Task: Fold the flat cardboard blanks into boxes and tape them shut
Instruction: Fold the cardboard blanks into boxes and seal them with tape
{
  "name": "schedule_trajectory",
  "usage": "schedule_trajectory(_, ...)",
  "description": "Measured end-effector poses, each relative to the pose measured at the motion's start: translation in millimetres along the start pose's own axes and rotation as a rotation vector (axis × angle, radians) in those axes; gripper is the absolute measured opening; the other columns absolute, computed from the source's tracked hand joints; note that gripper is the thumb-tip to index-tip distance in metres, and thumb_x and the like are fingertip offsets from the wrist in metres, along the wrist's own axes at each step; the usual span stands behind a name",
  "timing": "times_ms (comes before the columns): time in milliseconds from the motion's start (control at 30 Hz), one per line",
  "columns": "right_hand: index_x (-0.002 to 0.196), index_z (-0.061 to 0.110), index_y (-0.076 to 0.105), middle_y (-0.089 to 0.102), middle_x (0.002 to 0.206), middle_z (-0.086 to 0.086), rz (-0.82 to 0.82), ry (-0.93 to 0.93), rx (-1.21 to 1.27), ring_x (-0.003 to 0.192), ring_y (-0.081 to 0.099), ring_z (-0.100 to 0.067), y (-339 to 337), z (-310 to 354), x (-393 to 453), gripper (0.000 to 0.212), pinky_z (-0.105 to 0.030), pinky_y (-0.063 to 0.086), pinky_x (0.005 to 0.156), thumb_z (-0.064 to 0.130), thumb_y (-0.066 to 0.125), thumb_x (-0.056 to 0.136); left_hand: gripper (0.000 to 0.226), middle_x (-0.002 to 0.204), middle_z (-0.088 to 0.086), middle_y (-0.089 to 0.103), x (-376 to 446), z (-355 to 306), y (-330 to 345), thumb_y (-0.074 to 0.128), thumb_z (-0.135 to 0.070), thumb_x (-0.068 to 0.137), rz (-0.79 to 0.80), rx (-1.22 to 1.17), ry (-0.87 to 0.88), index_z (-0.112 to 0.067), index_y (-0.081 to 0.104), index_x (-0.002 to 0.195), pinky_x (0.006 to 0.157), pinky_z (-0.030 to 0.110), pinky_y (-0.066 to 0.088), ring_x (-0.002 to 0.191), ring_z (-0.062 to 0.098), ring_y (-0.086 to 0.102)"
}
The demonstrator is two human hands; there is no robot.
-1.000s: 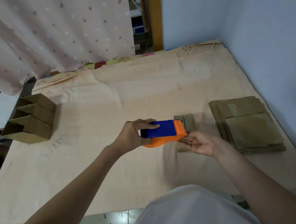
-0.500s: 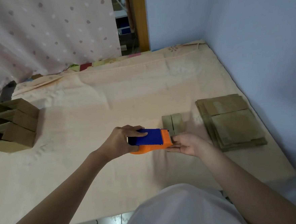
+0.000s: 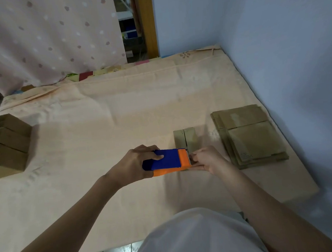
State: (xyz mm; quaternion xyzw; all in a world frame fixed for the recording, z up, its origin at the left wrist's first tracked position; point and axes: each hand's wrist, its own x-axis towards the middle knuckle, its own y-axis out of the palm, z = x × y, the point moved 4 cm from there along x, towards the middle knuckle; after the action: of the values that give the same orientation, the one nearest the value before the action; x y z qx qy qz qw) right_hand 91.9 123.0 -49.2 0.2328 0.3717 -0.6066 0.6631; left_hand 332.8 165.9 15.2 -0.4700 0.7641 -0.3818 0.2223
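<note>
Taping step judged in hand: tape dispenser is gripped by left hand, tape end apparently pinched at its blade by right hand; a pull across folded box is called for next.

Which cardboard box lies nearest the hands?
The small folded box just beyond the tape dispenser; the finished boxes sit far left, the flat blanks farther right.

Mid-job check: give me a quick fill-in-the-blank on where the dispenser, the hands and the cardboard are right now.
1. The left hand grips the blue and ____ tape dispenser.
2. The right hand pinches at the dispenser's ____ end.
3. The stack of flat blanks lies nearest the ____ wall.
4. The folded boxes sit at the sheet's ____ edge.

Missing words: orange; cutter; blue; left
</note>
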Motion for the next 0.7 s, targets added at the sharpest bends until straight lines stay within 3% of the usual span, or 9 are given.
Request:
schedule_trajectory(133,0.092,0.0,0.067,0.074,0.09,-0.019,-0.025,-0.011,-0.024,0.077,0.076,-0.028,-2.5,1.7,-1.0,0.005,-0.041,0.064,0.072,0.001,0.064,0.095,0.042,0.115,-0.003,0.063,3.0,-5.7,6.5,0.085,-0.017,0.074,0.017,0.055,0.053,-0.019,0.067,0.112,0.074,0.018,0.046,0.092,0.016,0.054)
schedule_trajectory(300,0.084,0.004,0.065,0.073,0.09,-0.02,0.006,-0.036,-0.001,0.079,0.075,-0.029,-7.7,3.3,-5.4,0.012,-0.038,0.063,0.072,-0.001,0.063,0.095,0.048,0.114,-0.004,0.057,3.4,3.8,13.4,0.084,-0.026,0.073,0.06,0.117,-0.002,-0.024,0.06,0.114,0.088,0.023,0.04,0.095,0.012,0.049)
schedule_trajectory(400,0.093,0.001,0.066,0.073,0.093,-0.021,0.022,-0.03,0.02,0.081,0.075,-0.03,-7.3,1.1,-3.8,0.006,-0.042,0.063,0.075,-0.001,0.062,0.095,0.045,0.118,-0.007,0.05,6.3,4.9,12.3,0.082,-0.023,0.077,0.118,0.069,-0.056,-0.026,0.06,0.116,0.077,0.01,0.044,0.092,0.012,0.055)
schedule_trajectory(500,0.1,-0.003,0.067,0.073,0.093,-0.022,0.034,-0.019,0.044,0.081,0.075,-0.031,-7.9,-0.5,-1.8,0.007,-0.038,0.062,0.068,-0.003,0.063,0.094,0.046,0.114,-0.008,0.051,11.1,2.7,9.6,0.081,-0.023,0.075,0.15,0.051,-0.084,-0.025,0.061,0.116,0.071,0.005,0.041,0.09,0.008,0.056)
schedule_trajectory(700,0.101,-0.007,0.065,0.074,0.087,-0.024,0.064,0.023,0.054,0.081,0.075,-0.033,-10.8,-1.6,-0.2,0.012,-0.04,0.063,0.07,-0.01,0.056,0.094,0.045,0.099,-0.01,0.064,15.8,4.2,-0.9,0.08,-0.017,0.07,0.143,-0.096,-0.174,-0.031,0.061,0.108,0.07,0.029,0.054,0.085,0.012,0.062)
